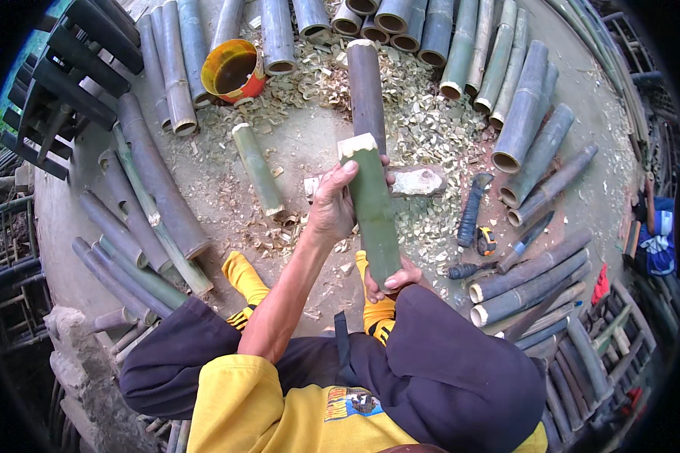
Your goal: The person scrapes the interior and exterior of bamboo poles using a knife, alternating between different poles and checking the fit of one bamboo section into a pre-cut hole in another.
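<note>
A short green bamboo piece point(375, 215) slants upright before me, its pale trimmed end away from me. My left hand point(334, 202) wraps round its upper part, with fingertips showing on the right side. Low on the piece, my right hand point(397, 279) grips the near end beside my knee. Behind it a dark bamboo tube point(366, 90) lies pointing away, across a pale block point(419, 182) on the ground. Another short green bamboo piece point(258, 169) lies to the left, touching neither hand.
Wood chips point(423, 113) cover the ground ahead. A yellow-red bucket point(234, 72) of dark liquid stands far left. A dark-wrapped tool point(473, 210), a tape measure point(486, 241) and a knife-like tool point(525, 241) lie right. Bamboo tubes point(525, 106) ring the area.
</note>
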### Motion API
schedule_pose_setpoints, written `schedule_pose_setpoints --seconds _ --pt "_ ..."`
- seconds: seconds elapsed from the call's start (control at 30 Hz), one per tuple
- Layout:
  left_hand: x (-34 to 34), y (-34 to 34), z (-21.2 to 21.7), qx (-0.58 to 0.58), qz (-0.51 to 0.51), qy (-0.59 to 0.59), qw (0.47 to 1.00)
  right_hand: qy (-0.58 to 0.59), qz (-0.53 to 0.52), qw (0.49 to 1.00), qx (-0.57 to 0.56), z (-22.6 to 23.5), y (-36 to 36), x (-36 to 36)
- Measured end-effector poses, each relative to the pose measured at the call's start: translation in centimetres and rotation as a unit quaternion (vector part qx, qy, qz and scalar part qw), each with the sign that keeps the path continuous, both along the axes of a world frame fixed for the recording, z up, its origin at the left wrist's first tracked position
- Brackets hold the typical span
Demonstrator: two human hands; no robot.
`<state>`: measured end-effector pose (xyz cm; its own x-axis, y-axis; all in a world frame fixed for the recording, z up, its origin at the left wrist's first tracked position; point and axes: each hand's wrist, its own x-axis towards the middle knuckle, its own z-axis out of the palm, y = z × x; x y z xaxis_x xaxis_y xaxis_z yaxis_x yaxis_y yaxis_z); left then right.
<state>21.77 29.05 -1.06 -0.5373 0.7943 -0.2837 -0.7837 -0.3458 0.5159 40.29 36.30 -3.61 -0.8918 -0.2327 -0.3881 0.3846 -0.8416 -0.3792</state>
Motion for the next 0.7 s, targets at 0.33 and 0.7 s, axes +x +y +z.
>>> schedule_pose_setpoints --seconds 0.33,0.7 --pt "-2.0 1.1 2.5 -0.138 0.046 0.253 0.957 0.028 -0.038 0.778 0.627 -0.9 3.6 -3.0" --pt "-2.2 1.2 4.2 -0.11 -0.017 0.516 0.85 0.134 -0.054 0.676 0.722 -1.7 6.1 -8.2"
